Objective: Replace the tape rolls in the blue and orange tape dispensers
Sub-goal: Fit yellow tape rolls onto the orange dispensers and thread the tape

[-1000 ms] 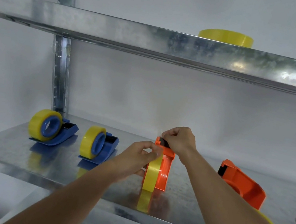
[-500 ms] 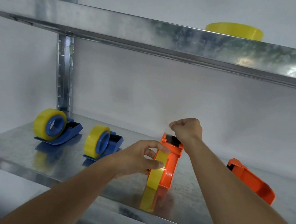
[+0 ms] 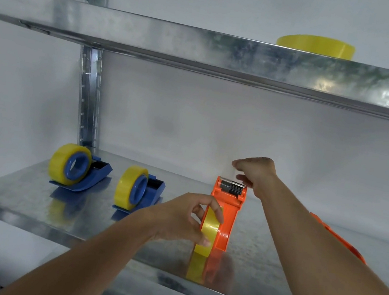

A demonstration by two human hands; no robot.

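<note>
An orange tape dispenser (image 3: 230,204) stands on the metal shelf (image 3: 29,198), loaded with a yellow tape roll (image 3: 209,228). My left hand (image 3: 185,218) grips that roll between thumb and fingers. My right hand (image 3: 255,173) hovers just behind the dispenser's toothed cutter, fingers curled as if pinching clear tape; the tape itself is too faint to see. Two blue dispensers (image 3: 81,171) (image 3: 140,189) with yellow rolls stand to the left. A second orange dispenser (image 3: 341,241) lies behind my right forearm, mostly hidden.
A spare yellow tape roll (image 3: 316,44) lies flat on the upper shelf (image 3: 203,45). A steel upright (image 3: 88,96) stands at the back left, and a white wall closes the back.
My right hand has lifted off the orange dispenser's cutter head and moved up and back. My left hand slid down to the roll's side. The camera moved closer.
</note>
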